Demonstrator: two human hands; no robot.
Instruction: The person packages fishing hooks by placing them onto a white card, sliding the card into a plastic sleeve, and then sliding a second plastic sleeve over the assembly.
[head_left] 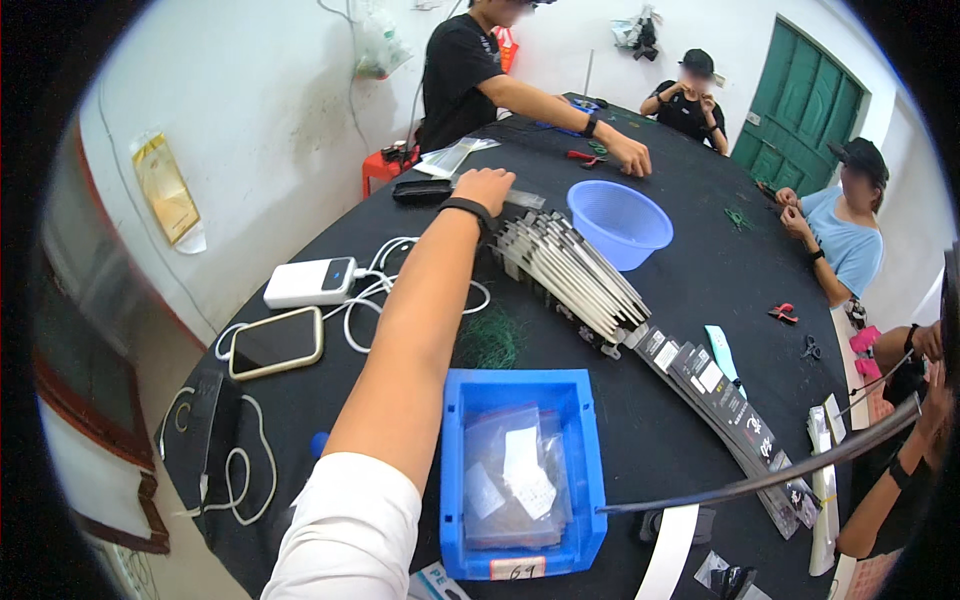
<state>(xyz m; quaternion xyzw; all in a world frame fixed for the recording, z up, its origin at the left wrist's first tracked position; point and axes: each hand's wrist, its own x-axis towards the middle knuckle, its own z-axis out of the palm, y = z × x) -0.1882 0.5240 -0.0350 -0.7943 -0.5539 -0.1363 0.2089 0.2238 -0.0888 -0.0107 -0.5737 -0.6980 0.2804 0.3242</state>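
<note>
My left arm, in a white sleeve with a black wristband, stretches across the dark table. At its far end my left hand (485, 190) is bent downward with curled fingers, beside a black case (423, 191) and a clear plastic sleeve (526, 199). Its fingertips are hidden, and I cannot make out what they hold. Just right of the wrist lies a fanned row of long, slim white-and-black packages (570, 275). A blue bin (453, 470) with clear bags (515, 480) and white labels inside stands nearer, right of my forearm. My right hand is out of view.
A lilac basket (620, 225) stands beyond the packages. A power bank (310, 282), a phone (277, 343) and white cables lie at left. Green thread (492, 338) lies behind the bin. A dark curved strip (760, 480) crosses at right. Co-workers sit and stand around the table.
</note>
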